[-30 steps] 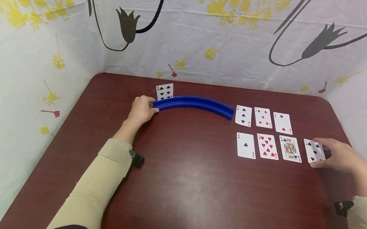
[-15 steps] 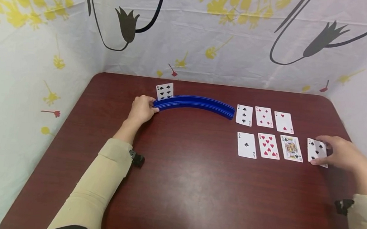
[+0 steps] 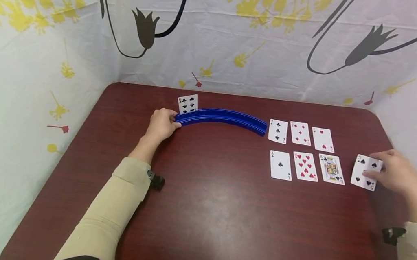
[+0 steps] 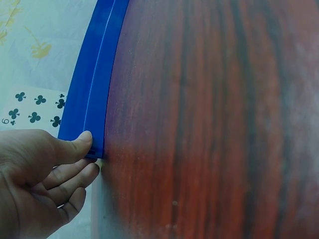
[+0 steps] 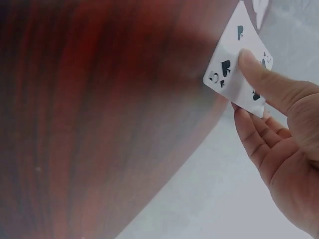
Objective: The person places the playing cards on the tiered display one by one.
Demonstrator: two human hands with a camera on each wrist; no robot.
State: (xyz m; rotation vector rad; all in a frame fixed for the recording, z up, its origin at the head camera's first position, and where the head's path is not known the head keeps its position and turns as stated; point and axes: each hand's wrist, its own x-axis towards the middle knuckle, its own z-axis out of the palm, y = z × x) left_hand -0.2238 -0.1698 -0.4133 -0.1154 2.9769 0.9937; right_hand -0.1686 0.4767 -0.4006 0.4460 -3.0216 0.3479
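Note:
My left hand (image 3: 162,123) pinches the left end of a curved blue card holder (image 3: 220,116), thumb on top and fingers below, as the left wrist view shows. A six of clubs (image 3: 188,103) stands in the holder near that end, its lower part hidden. Over the table's right side, my right hand (image 3: 396,171) pinches a five of spades (image 3: 365,165) between thumb on its face and fingers behind. The right wrist view shows this five of spades (image 5: 237,69) slightly bent and lifted off the wood.
Face up beyond the holder's right end lie a three of clubs (image 3: 278,131), a diamond card (image 3: 300,133) and a two of hearts (image 3: 323,139). Nearer are an ace of clubs (image 3: 281,165), a many-pip heart card (image 3: 305,166) and a king (image 3: 332,169). Patterned cloth (image 3: 213,73) walls the brown table (image 3: 224,213).
My right hand has drawn the five of spades to the right, away from the king, and lifted it. Its thumb now lies across the card's face. The left hand and holder have stayed put.

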